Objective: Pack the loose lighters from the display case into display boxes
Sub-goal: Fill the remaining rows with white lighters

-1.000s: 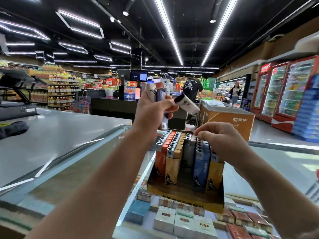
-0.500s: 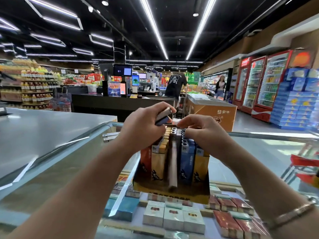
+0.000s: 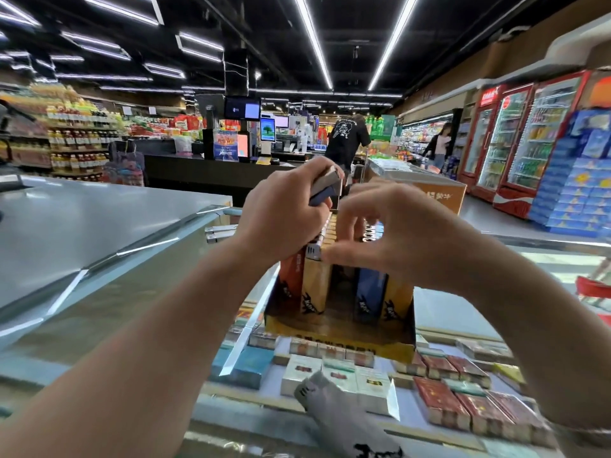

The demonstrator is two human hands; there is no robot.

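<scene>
Over the display box (image 3: pixel 340 312) on the glass surface (image 3: pixel 463 312): my left hand (image 3: pixel 281 213) grips spare lighters (image 3: pixel 325 186); right hand (image 3: pixel 396 233), fingers loosely curled, empty, nudging rows. One grey lighter (image 3: pixel 337 414) lies loose nearby. Next: slot one into the centre gap.

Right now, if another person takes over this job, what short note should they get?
Left hand grips a few lighters above the display box.
Right hand, fingers spread, touches the lighter tops in the box and holds nothing.
The box stands on the glass case. One grey lighter lies loose on the glass in front.
Done: most rows filled.
Left: fill the middle gap.
</scene>
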